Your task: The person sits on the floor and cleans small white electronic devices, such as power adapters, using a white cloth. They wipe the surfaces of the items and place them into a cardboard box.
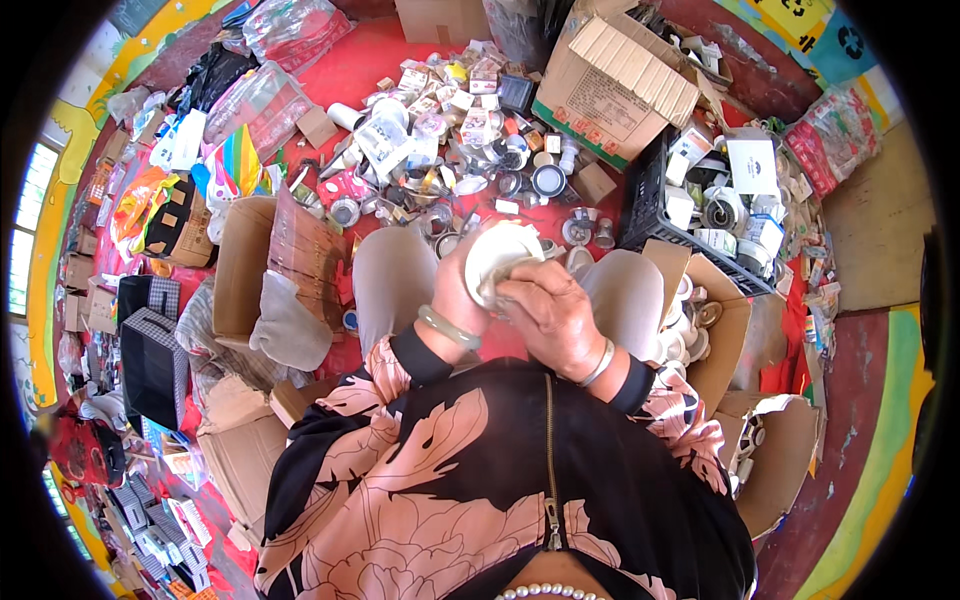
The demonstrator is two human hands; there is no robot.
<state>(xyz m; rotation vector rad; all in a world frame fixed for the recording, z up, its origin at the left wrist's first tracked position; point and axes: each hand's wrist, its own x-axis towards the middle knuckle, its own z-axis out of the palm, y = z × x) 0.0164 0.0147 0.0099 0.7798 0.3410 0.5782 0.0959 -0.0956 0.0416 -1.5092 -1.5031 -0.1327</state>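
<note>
My left hand (458, 285) is closed around the side of a white round lamp housing (505, 245), held above my lap between my knees. Its pale, rounded face is turned upward. My right hand (553, 312) pinches a crumpled greyish rag (497, 285) against the near edge of the housing. The fingertips of that hand are partly lost in the rag's folds. Close to my right knee, a cardboard box (728, 345) holds several similar white round fittings (685, 335).
Ahead lies a heap of loose lamp parts and small boxes (430, 130) on the red floor. A black plastic crate (690, 245) full of fittings stands to the right, before a large carton (610, 95). On the left are an open carton (245, 260) with a grey cloth (290, 322) and dark bins (150, 365).
</note>
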